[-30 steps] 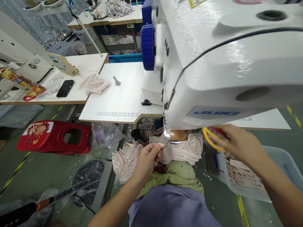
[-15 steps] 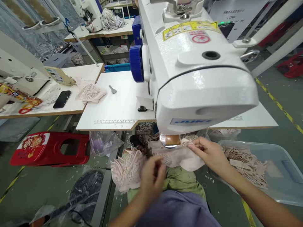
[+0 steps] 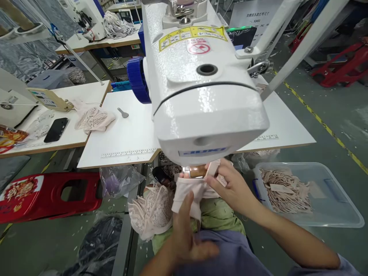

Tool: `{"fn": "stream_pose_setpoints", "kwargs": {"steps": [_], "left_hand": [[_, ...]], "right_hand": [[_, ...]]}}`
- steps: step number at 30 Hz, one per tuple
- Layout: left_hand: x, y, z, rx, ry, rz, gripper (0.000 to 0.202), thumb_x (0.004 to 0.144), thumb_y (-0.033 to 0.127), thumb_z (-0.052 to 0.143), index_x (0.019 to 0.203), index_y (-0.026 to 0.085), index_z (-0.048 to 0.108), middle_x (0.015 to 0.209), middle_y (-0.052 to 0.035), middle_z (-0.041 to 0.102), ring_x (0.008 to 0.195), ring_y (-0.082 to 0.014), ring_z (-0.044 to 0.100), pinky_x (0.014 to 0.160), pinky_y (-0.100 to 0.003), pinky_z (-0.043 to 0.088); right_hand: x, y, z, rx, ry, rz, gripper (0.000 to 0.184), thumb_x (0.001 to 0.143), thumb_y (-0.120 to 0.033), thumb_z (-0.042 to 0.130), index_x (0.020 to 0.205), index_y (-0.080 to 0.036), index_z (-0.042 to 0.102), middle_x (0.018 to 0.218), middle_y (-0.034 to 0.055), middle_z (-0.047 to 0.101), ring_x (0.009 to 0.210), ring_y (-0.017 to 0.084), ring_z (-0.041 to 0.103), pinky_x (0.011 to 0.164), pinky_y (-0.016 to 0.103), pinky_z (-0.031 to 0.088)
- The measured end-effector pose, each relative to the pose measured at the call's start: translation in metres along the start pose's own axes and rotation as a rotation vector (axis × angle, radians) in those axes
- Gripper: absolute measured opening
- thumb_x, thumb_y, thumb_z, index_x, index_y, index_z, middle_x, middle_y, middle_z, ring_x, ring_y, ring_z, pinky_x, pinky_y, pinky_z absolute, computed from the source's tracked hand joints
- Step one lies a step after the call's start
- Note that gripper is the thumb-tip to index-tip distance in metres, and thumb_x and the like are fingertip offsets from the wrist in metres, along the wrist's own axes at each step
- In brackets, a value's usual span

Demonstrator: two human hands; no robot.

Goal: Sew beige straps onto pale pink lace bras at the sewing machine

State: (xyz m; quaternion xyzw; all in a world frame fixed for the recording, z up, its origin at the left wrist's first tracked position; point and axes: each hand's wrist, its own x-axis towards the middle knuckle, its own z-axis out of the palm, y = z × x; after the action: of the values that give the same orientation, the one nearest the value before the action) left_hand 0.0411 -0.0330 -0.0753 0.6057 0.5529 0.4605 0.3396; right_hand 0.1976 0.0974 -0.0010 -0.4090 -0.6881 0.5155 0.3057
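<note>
My left hand point(image 3: 185, 234) is below the sewing machine head, partly blurred. One finger lies on the front of a pale pink fabric piece point(image 3: 188, 189), and fingertips show behind its top edge. My right hand point(image 3: 232, 186) pinches a narrow pale pink strap end point(image 3: 212, 168) beside that piece, with thumb and fingers closed. Just under the white JUKI sewing machine point(image 3: 211, 119), the fabric is close to its brown and silver part point(image 3: 197, 171). Pale pink lace garments point(image 3: 152, 211) lie bunched on my lap, left of my hands. The needle area is hidden.
To the right, a clear plastic bin point(image 3: 330, 203) holds pale pink straps point(image 3: 284, 189). A red stool point(image 3: 51, 195) stands at left. On the tables are a phone point(image 3: 56, 129), a lace garment point(image 3: 96, 119) and a small grey tool point(image 3: 123, 113). Plastic bags point(image 3: 120, 182) hang beneath the table edge.
The view has shifted to the right. My left hand has moved onto the pale pink fabric, which is now lifted and turned upright. My right hand has raised a strap end.
</note>
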Motion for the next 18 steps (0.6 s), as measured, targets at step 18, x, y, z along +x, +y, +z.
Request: {"fn": "stream_pose_setpoints", "kwargs": {"steps": [18], "left_hand": [[0.064,0.028,-0.032,0.738,-0.171,0.192,0.055,0.096,0.024,0.049,0.150,0.022,0.041,0.120,-0.0128,0.071,0.104,-0.0328,0.068,0.088,-0.043,0.056]], "right_hand": [[0.061,0.024,-0.007,-0.119,0.063,-0.008,0.024,0.088,-0.041,0.051,0.101,-0.024,0.061,0.090,0.0060,0.065,0.085,0.023,0.060,0.076,0.038,0.055]]}}
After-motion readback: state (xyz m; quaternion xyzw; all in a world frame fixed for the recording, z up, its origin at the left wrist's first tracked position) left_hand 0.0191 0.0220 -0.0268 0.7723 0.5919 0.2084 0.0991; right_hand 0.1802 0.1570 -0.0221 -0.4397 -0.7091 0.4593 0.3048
